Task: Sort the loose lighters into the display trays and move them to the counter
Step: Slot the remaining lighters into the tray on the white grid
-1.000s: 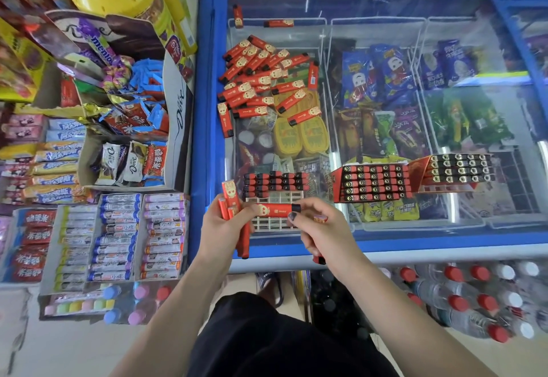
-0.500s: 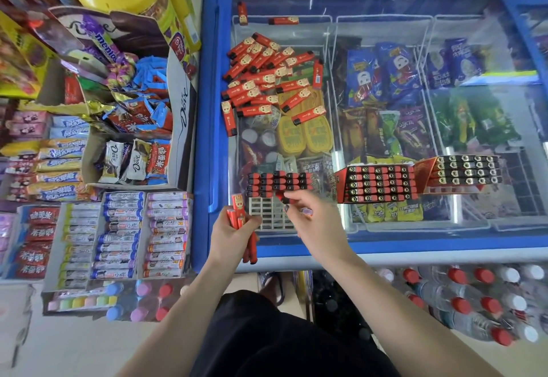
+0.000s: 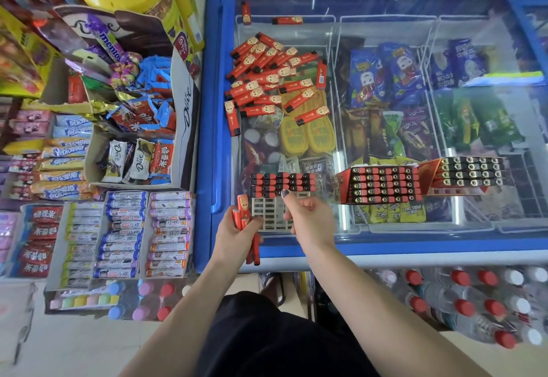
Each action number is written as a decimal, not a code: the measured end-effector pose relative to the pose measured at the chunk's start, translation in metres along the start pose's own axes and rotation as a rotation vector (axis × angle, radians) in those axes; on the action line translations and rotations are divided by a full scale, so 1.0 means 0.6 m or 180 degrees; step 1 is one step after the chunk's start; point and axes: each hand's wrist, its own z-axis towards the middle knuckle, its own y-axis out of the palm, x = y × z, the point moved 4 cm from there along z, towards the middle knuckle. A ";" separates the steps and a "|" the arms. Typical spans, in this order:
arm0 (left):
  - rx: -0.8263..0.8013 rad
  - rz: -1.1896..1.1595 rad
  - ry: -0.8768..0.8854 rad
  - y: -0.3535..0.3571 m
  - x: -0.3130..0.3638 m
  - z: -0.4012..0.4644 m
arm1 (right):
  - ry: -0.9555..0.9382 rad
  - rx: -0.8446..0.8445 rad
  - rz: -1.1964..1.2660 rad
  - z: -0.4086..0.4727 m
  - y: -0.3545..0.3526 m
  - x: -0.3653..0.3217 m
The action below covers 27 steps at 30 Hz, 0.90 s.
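The left hand point(image 3: 234, 233) grips a bundle of lighters point(image 3: 250, 235), long axes running 12 to 6 o'clock. The right hand point(image 3: 308, 215), fingers curled, presses one finger at the half-filled tray point(image 3: 271, 212). Loose lighters point(image 3: 272, 80) lie scattered at 12 o'clock on the freezer lid point(image 3: 385, 6).

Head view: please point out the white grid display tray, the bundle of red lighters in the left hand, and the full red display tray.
white grid display tray point(image 3: 268, 212), head view, empty slots.
bundle of red lighters point(image 3: 243, 209), head view, upper end.
full red display tray point(image 3: 382, 184), head view, lighter tops.
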 end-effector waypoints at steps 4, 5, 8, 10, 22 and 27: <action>-0.0136 -0.0016 0.0049 0.004 0.008 -0.004 | 0.0411 -0.0269 0.0324 0.003 0.000 0.003; -0.0161 -0.0049 0.0053 0.005 0.009 -0.006 | 0.0465 -0.0401 0.0419 0.002 -0.002 0.003; -0.0207 -0.0290 0.0026 0.009 0.009 -0.010 | 0.0625 -0.0763 0.0827 -0.004 -0.014 0.002; -0.0212 -0.0390 -0.0011 0.012 0.007 -0.012 | 0.0835 -0.0925 0.1267 -0.008 -0.028 0.005; -0.0201 -0.0452 -0.0121 0.035 -0.008 -0.030 | 0.0329 -0.1406 0.0322 -0.025 -0.076 0.008; -0.0299 -0.0377 -0.0137 0.046 -0.001 -0.038 | -0.0225 -0.1454 -0.0282 -0.027 -0.074 0.001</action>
